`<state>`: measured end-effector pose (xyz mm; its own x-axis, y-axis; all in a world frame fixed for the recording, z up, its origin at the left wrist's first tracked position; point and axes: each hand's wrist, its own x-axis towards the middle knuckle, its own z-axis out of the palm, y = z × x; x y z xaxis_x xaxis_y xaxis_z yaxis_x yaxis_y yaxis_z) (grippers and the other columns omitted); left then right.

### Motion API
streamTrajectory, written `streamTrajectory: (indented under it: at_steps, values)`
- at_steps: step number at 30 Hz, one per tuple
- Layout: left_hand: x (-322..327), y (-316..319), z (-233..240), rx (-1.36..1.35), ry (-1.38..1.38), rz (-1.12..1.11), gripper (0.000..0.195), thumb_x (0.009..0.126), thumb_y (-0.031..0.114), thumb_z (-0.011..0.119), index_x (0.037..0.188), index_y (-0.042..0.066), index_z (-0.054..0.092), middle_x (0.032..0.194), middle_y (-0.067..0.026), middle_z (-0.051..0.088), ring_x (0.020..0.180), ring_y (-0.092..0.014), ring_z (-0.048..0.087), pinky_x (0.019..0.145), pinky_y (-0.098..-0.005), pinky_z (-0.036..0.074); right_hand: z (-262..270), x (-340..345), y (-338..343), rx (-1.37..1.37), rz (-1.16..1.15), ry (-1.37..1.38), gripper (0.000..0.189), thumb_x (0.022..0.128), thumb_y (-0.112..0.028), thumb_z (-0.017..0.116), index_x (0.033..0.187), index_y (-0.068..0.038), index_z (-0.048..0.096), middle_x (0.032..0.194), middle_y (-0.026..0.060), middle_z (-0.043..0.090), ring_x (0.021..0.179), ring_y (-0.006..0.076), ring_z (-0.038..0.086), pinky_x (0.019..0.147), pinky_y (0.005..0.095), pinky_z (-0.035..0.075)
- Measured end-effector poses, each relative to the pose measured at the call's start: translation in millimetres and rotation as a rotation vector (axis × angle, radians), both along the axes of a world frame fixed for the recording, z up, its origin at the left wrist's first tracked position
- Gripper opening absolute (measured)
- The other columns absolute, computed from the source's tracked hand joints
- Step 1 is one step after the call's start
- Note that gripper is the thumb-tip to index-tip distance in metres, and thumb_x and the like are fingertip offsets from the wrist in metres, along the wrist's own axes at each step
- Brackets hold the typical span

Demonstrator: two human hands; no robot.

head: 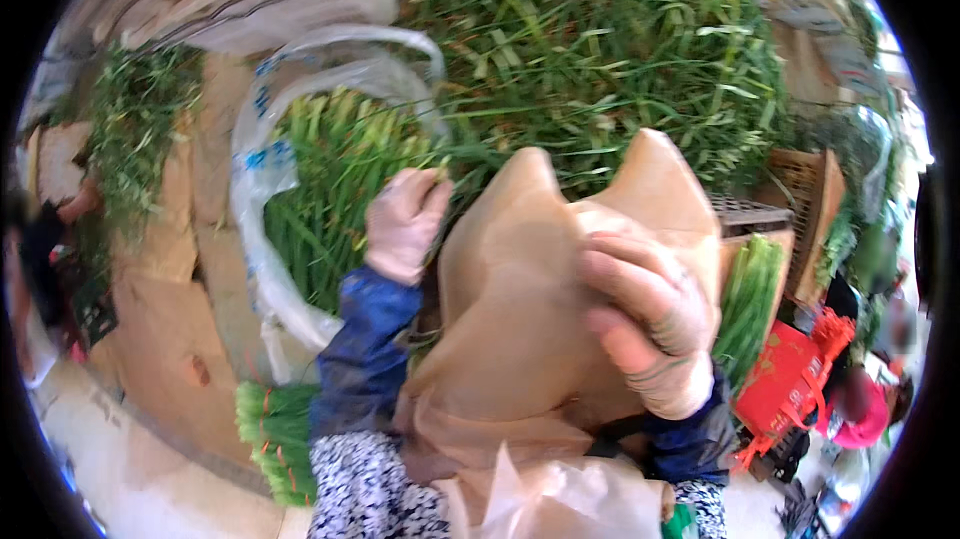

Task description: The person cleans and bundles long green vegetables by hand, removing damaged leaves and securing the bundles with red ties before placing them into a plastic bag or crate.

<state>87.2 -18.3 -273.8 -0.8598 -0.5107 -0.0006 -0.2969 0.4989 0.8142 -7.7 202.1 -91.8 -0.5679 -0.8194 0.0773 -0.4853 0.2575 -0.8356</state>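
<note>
My left hand (407, 224) is closed, with a pale stalk tip showing at its thumb and forefinger. It is beside a white plastic bag (244, 194) with blue print, rolled open around upright green leafy stalks (322, 186), which look like chives. A smooth brown sheet (510, 344) drapes over my lap and rises in two peaks over the knees. Above its right side, my right hand (652, 321) has loosely curled fingers, thumb apart, and no visible object in it; thin dark bands cross the hand. Behind the knees spreads a large heap of loose greens (600, 51).
Rubber-banded green bundles (277, 441) lie at lower left. On the right are another green bundle (750, 299), a plastic crate (799, 186) and a red bag (780, 378). Cardboard (165, 344) covers the floor at left, below more greens (142, 126). People appear at both edges.
</note>
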Motion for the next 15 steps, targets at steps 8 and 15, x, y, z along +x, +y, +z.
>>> streamTrajectory:
  at_steps: [8,15]
  values:
    - [-53.1,34.1,129.2,0.774,0.758,-0.060,0.022,0.090,0.014,0.065,0.107,0.002,0.064,0.092,-0.0100,0.067,0.078,-0.017,0.065,0.067,-0.0275,0.053,-6.5,0.8,-12.0,-0.104,-0.307,0.058,0.086,0.073,0.001,0.074,0.146,-0.005,0.029,0.126,0.0176,0.051,0.109,0.0285,0.055,0.092,0.0358,0.045]
    - [-102.7,43.8,187.2,1.395,0.632,-0.145,0.023,0.089,0.017,0.065,0.106,0.002,0.064,0.083,-0.0099,0.068,0.071,-0.017,0.066,0.051,-0.0230,0.050,-1.2,-27.0,-21.7,-0.182,-0.354,-0.248,0.035,0.092,-0.002,0.058,0.126,-0.005,0.058,0.102,0.0070,0.063,0.086,0.0176,0.060,0.078,0.0253,0.050]
